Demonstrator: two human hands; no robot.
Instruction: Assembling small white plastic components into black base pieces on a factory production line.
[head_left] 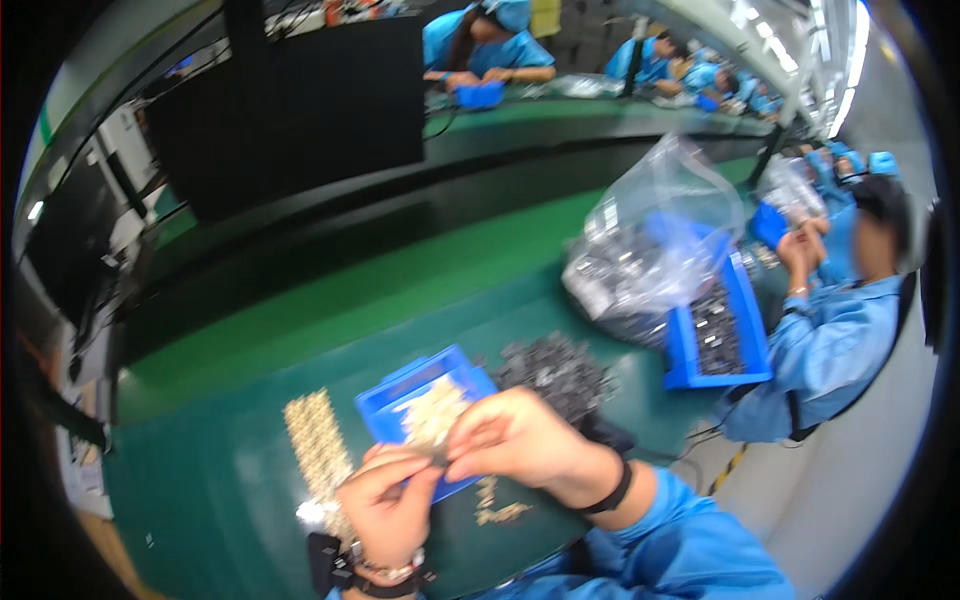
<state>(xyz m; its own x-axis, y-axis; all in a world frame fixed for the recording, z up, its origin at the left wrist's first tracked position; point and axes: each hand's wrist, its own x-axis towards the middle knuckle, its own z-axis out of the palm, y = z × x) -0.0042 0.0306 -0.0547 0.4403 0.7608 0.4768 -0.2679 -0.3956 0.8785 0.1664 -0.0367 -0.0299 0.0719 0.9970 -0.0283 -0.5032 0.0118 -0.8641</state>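
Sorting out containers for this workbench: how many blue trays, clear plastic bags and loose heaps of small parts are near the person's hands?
Blue trays: 2, a small one by the hands and a larger one farther right
Clear plastic bags: 1
Loose heaps: 2, dark parts and pale parts
Total: 5

Clear plastic bag (pixel 650 240) of dark parts over a blue bin (pixel 745 330).

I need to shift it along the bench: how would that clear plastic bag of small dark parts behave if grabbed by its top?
The clear bag would probably be floppy, since its film is crumpled and slack. It looks heavy for its size, packed with dark parts. It leans on the blue bin, so it may slump.
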